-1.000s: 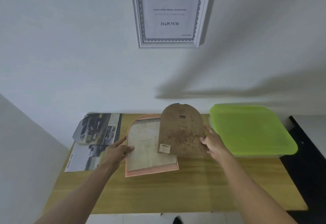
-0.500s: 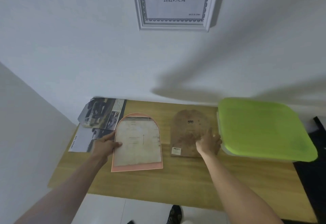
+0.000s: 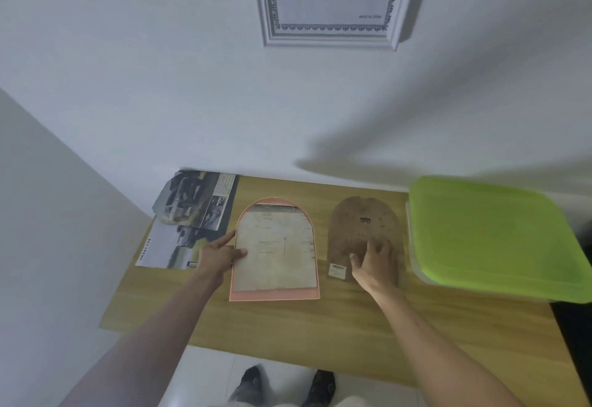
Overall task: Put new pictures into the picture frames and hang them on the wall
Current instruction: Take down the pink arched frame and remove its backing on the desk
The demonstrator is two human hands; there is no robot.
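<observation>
Arched picture frame (image 3: 275,294), salmon-pink, flat on the wooden table (image 3: 320,326) left of centre, rounded top toward the wall. Inside its border, yellowed old sheet (image 3: 275,252) with faint printed lines and a small arrow, wording too blurred to read, stained along the right edge. Left hand (image 3: 217,257) at the frame's left edge, thumb lying on the sheet, index finger stretched along the border, other fingers tucked beneath the palm and hidden, so the grip underneath impossible to judge. Just to the right, apart from the frame, brown arched backing board (image 3: 358,230), blotchy and worn, with a small dark hanger fitting near its top and a pale barcode label (image 3: 337,270) at its lower left corner, print illegible. Right hand (image 3: 376,262) resting on the board's lower half, fingers loosely spread and slightly bent, pressing down rather than gripping, lower right corner of the board covered by it. Beyond the left hand, car magazine pages (image 3: 192,214), partly overlapping, upper one curled. At the right, lime-green lid on a clear box (image 3: 490,233), cut off by the picture edge. Above on the wall, white rectangular frame (image 3: 330,41) reading "21x29.7CM", top cropped. At the bottom edge, dark shoes (image 3: 282,384), blurred.
</observation>
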